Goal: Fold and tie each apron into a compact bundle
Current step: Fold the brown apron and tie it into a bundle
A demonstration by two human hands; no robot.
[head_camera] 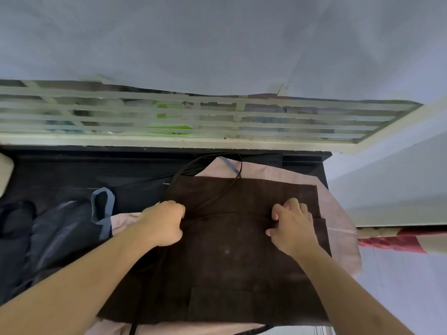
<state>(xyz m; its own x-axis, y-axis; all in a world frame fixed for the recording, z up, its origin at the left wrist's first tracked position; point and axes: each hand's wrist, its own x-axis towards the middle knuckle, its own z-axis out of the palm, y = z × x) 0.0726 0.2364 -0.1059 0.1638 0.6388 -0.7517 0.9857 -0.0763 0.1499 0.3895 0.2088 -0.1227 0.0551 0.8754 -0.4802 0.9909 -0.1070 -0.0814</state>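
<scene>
A dark brown apron (242, 252) lies spread on top of a pale pink apron (338, 213) on a dark table (72, 170). Its thin neck strap (212, 165) loops toward the far edge. My left hand (164, 223) grips the brown cloth at its left edge, fingers curled round a fold. My right hand (292, 226) pinches a crease across the apron's middle right, fingers bent onto the fabric. A dark grey apron with a blue strap (102, 209) lies crumpled to the left.
A white slatted window frame (193, 119) runs along the far side of the table under a pale wall. A red patterned cloth (396, 240) sits off the table's right. The pink apron overhangs the table's right edge.
</scene>
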